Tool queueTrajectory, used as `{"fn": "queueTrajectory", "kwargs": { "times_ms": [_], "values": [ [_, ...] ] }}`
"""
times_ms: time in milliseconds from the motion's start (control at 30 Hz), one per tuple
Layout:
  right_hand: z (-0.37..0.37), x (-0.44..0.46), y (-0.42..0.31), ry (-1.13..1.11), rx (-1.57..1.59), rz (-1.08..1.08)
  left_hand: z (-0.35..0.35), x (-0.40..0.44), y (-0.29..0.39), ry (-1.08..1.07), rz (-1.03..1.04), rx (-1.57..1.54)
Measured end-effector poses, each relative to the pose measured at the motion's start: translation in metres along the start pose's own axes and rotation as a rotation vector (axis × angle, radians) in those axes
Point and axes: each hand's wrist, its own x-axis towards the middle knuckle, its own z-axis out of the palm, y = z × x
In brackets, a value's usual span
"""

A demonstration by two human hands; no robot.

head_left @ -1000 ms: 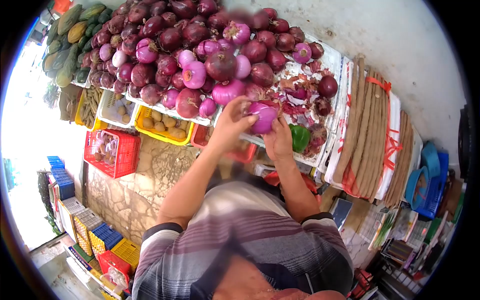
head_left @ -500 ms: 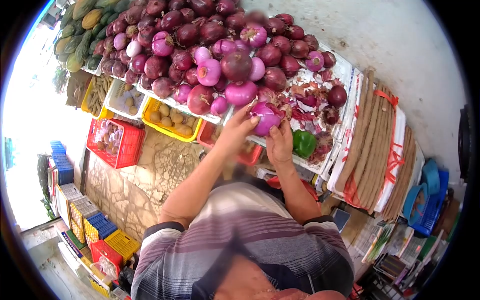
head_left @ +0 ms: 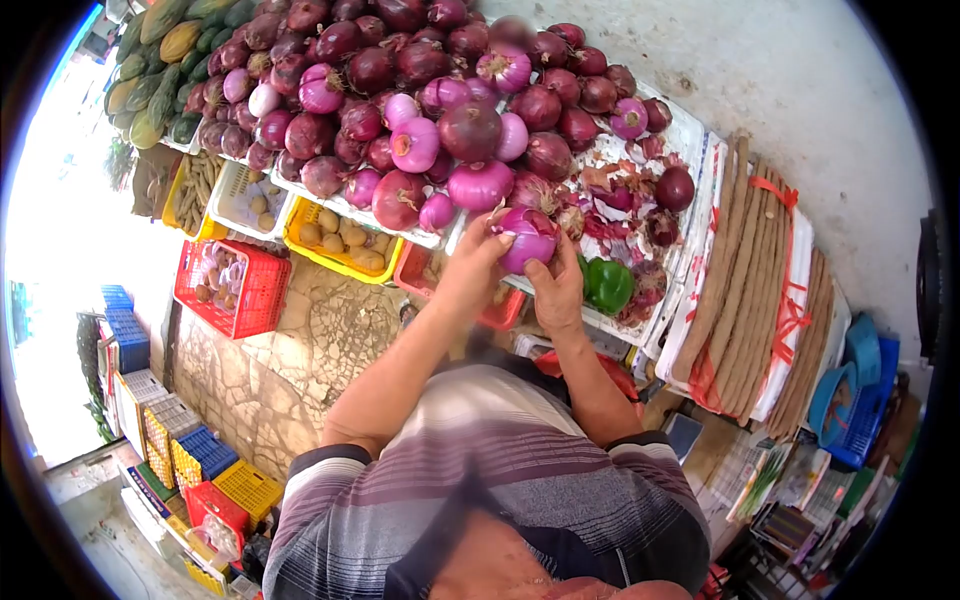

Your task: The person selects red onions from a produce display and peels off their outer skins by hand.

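Note:
A shiny purple onion is held between my two hands, over the front edge of the onion display. My left hand grips its left side, thumb and fingers closed on it. From the lower right, my right hand holds the same onion with its thumb against the skin. Close by on the right lies a green bell pepper. Loose onion skins are scattered behind it, with a single dark red onion among them. A large heap of red onions rises behind my hands.
Long brown roots tied with red ribbon lie to the right. Potatoes fill a yellow crate on the left, near a red crate. Green and yellow melons are piled at far left. A white wall stands behind.
The onion has turned slightly in my hands, and the loose flap of skin on its upper right no longer stands out. Both hands stay in nearly the same place.

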Motion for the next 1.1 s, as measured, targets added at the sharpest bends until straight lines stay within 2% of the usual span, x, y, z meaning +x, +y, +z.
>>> {"fn": "queueTrajectory", "kwargs": {
  "times_ms": [167,400,600,900,1000,1100],
  "values": [
    [-0.001,-0.002,-0.007,-0.005,-0.058,0.066,0.006,-0.002,-0.001,0.048,0.009,0.0],
    [0.006,-0.006,-0.009,0.002,-0.087,0.049,0.003,0.0,-0.002,0.112,0.002,0.042],
    [0.007,-0.005,-0.013,-0.053,-0.168,0.032,0.007,-0.001,0.005,0.052,-0.057,-0.029],
    [0.006,-0.002,-0.009,-0.061,-0.084,0.082,0.01,-0.002,-0.006,0.113,0.118,-0.003],
    [0.007,0.003,-0.001,-0.013,-0.076,0.14,0.007,-0.001,-0.01,0.147,0.135,0.115],
    [0.009,0.004,0.001,0.005,-0.16,0.13,0.006,-0.004,-0.009,0.194,0.275,0.522]
  ]
}}
